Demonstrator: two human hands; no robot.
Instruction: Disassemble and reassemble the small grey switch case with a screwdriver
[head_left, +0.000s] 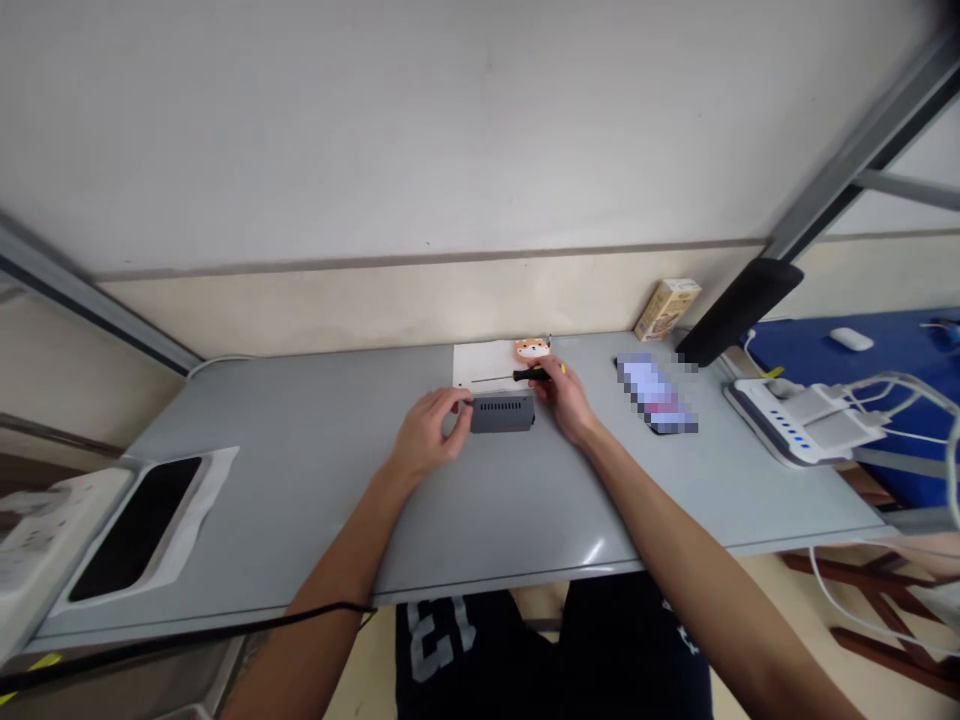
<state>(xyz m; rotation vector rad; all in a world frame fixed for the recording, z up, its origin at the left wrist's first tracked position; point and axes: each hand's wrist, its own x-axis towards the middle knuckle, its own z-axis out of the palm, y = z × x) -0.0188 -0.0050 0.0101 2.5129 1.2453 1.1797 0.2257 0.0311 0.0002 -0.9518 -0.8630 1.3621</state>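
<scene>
A small dark grey box with a row of vent slots (pixel 501 415) lies on the grey table in front of me. My left hand (pixel 429 435) grips its left end between thumb and fingers. My right hand (pixel 568 402) is closed around the black and yellow handle of a screwdriver (pixel 526 375), just beyond the box's right end. The thin shaft points left, above a white sheet of paper (pixel 472 362). Behind the right hand sits an orange and white item with an animal face (pixel 532 348), at the paper's right edge.
To the right lie a phone with a lit, blurred screen (pixel 654 392), a small carton (pixel 667 308), a black cylinder (pixel 739 312) and a white power strip with plugs (pixel 795 425). At the left are a dark phone (pixel 139 525) and another power strip (pixel 64 540). The wall stands behind.
</scene>
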